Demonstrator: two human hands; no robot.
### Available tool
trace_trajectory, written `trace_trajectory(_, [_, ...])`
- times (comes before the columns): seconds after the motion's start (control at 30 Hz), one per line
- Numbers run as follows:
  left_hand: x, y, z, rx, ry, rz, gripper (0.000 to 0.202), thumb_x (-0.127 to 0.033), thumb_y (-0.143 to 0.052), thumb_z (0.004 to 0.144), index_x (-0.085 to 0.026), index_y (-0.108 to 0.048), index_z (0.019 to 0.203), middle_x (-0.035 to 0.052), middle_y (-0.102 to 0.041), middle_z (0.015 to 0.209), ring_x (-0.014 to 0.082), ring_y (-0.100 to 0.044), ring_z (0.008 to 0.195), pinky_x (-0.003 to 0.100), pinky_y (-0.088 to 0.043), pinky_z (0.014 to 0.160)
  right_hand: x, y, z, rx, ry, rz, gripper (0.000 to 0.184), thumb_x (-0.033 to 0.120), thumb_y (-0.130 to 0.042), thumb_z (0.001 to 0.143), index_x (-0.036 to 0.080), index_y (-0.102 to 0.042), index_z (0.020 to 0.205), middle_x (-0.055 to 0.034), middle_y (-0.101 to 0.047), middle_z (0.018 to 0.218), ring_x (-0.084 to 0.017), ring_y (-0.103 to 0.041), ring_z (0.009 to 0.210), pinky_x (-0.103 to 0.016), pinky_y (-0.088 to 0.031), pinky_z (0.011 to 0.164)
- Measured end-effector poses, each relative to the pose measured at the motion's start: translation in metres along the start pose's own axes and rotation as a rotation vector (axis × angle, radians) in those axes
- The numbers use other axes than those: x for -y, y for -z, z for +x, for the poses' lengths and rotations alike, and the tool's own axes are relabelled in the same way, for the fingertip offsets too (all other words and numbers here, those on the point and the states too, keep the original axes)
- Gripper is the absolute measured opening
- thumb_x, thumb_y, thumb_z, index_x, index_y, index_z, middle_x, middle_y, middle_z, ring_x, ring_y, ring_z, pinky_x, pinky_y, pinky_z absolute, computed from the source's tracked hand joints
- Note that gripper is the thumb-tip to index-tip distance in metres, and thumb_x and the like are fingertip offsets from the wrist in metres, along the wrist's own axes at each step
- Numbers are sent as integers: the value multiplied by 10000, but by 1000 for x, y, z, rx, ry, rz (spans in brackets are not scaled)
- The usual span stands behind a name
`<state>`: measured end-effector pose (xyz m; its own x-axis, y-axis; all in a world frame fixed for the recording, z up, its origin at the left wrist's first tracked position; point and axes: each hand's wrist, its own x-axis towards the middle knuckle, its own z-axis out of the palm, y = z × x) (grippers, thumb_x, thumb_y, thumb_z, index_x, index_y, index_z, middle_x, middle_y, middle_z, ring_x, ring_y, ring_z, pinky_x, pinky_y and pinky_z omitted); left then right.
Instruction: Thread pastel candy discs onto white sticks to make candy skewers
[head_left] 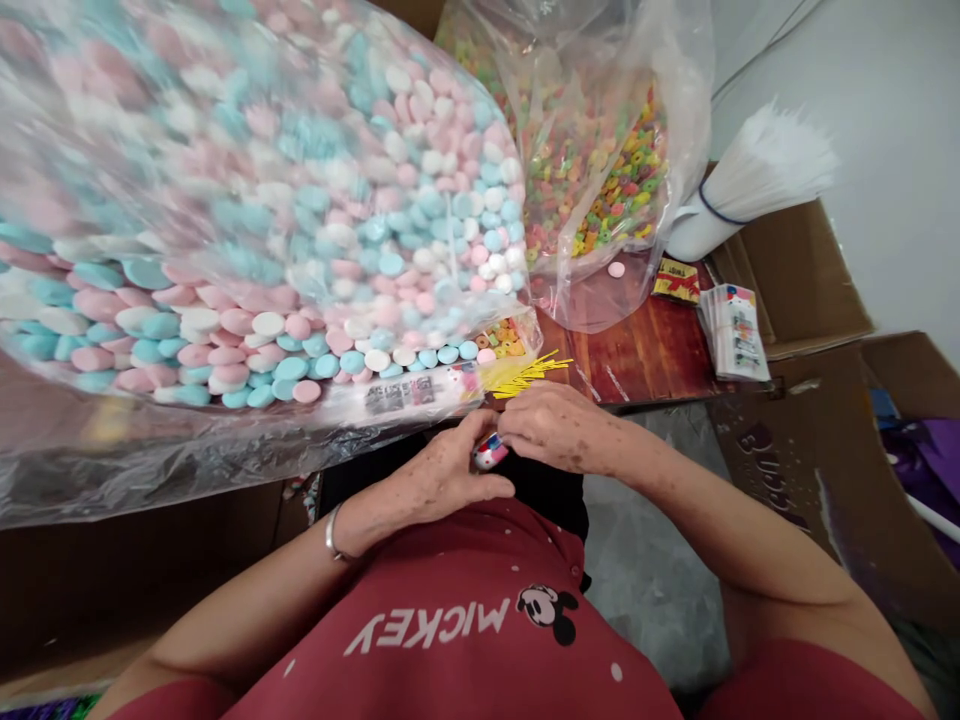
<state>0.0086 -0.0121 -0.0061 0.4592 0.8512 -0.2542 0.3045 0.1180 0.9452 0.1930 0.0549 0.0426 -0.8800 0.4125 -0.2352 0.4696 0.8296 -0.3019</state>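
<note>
Low in front of my body, my left hand [439, 470] holds a small printed plastic bag [491, 452], white with red and blue, between thumb and fingers. My right hand [562, 428] is closed in a pinch at the upper end of that bag, and its fingertips are partly hidden. Just beyond my right hand lies a loose pile of yellow twist ties [525, 375]. To the left of the ties, flat printed bags [405, 393] lie along the table edge. Ring-shaped candies [504, 338] sit in clear plastic behind them.
A huge clear bag of pink, blue and white candies [300, 220] fills the left. Behind stands a bag of coloured rings [615, 190]. On the red-brown table [637, 350] are a yellow packet [677, 281] and banded printed bags [735, 332]. White sticks [750, 180] and cardboard boxes [802, 450] stand right.
</note>
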Motion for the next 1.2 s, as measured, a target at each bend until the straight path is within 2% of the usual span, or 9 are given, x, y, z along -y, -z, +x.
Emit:
trace_trajectory(0.17, [-10, 9, -12, 130, 153, -168, 344, -503, -525, 910, -166, -589, 937, -22, -589, 680, 116, -541, 559, 227, -412, 517, -3, 1, -2, -70, 144, -73, 180, 174, -555, 901, 164, -689, 781, -29, -678, 723, -161, -548, 681, -307, -340, 663])
trace_trajectory(0.3, [-8, 4, -10, -3, 153, -277, 360, -517, -567, 873, -163, -595, 812, -12, -620, 653, 99, -535, 508, 204, -400, 474, -1, -2, 3, -171, 212, -108, 210, 186, -522, 933, 166, -682, 799, -40, -689, 765, -187, -573, 731, -329, -399, 697])
trace_trajectory(0.43, [-7, 2, -6, -128, 235, -454, 387, -524, -569, 871, -151, -626, 784, 23, -663, 583, 90, -504, 422, 182, -329, 397, -8, 3, -4, -474, 33, -135, 286, 250, -448, 989, 126, -626, 1176, -132, -695, 1095, -246, -607, 1005, -393, -475, 859])
trace_trajectory(0.57, [-11, -1, -2, -254, 151, -554, 380, -527, -666, 805, -153, -626, 750, 17, -660, 593, 109, -569, 474, 190, -403, 424, -6, -3, -9, -570, -2, -125, 349, 259, -388, 1010, 91, -578, 1250, -173, -672, 1197, -267, -617, 1113, -422, -502, 932])
trace_trajectory(0.83, [-15, -10, 3, -383, 64, -479, 419, -580, -610, 835, -171, -621, 741, -16, -604, 565, 100, -503, 470, 221, -459, 485, 8, -19, -5, -610, -90, 458, 452, 288, -488, 956, 186, -439, 1394, -140, -607, 1329, -226, -579, 1223, -409, -475, 1018])
trace_trajectory(0.93, [-13, -8, 6, -520, -34, -288, 388, -541, -561, 884, -185, -625, 743, 10, -621, 674, 138, -563, 646, 245, -502, 620, 14, -24, 0, -701, -306, 756, 483, 337, -665, 830, 183, -512, 1262, -100, -658, 1150, -197, -643, 994, -349, -527, 861])
trace_trajectory(1.0, [-10, -8, 8, -554, -87, -237, 351, -526, -561, 893, -193, -629, 804, 24, -635, 782, 157, -589, 755, 255, -513, 685, 19, -30, 5, -684, -352, 869, 246, 320, -691, 790, 182, -597, 971, -24, -655, 899, -152, -615, 805, -294, -515, 751])
trace_trajectory(1.1, [-3, -11, 9, -475, -49, -437, 355, -546, -550, 899, -225, -572, 1050, 0, -641, 799, 147, -609, 682, 257, -517, 610, 24, -38, 9, -698, -378, 990, 196, 309, -639, 820, 196, -521, 711, 33, -559, 686, -116, -545, 659, -250, -479, 648])
trace_trajectory(1.2, [1, -13, 7, -329, -13, -639, 368, -511, -648, 848, -219, -546, 1047, -15, -654, 760, 117, -606, 609, 222, -493, 550, 26, -45, 10, -795, -388, 1091, 220, 343, -646, 829, 207, -505, 729, 37, -535, 683, -109, -528, 595, -242, -463, 571])
